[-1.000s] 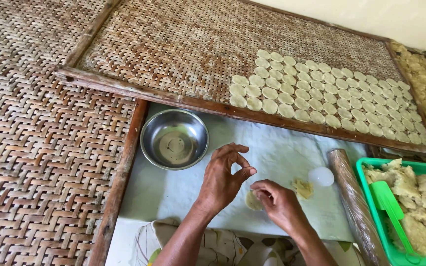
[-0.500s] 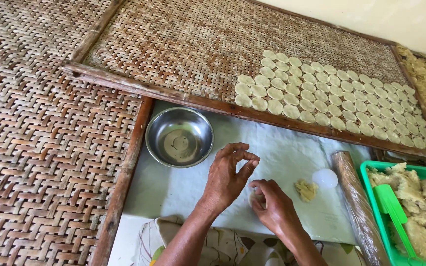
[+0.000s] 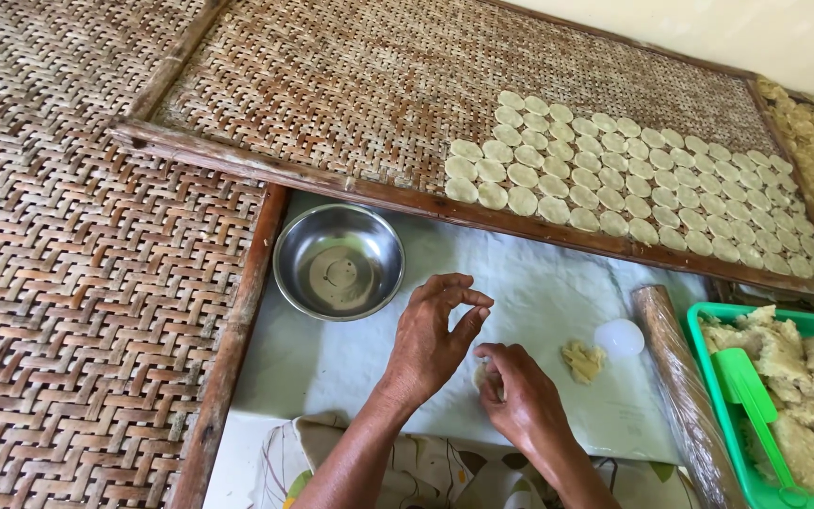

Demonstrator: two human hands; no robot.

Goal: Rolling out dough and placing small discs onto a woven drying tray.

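Down at the sheet's near edge, the right hand (image 3: 520, 401) curls loosely round a small pale dough piece (image 3: 484, 375), mostly hidden by its fingers, pressing it against the white sheet (image 3: 539, 292). The left hand (image 3: 435, 335) hovers just beside it, holding nothing, thumb and forefinger pinched together and the other fingers bent. Shaping this well probably calls for a light, even press so the piece comes out as flat and round as the discs (image 3: 614, 179) laid in rows on the woven tray (image 3: 332, 85). A dough scrap (image 3: 582, 361) and a white round cutter (image 3: 619, 337) lie to the right, then a wrapped roller (image 3: 680, 386) and a green tub (image 3: 718, 377) of dough. A steel bowl (image 3: 338, 262) sits to the left. Woven mats (image 3: 68, 283) cover the floor.
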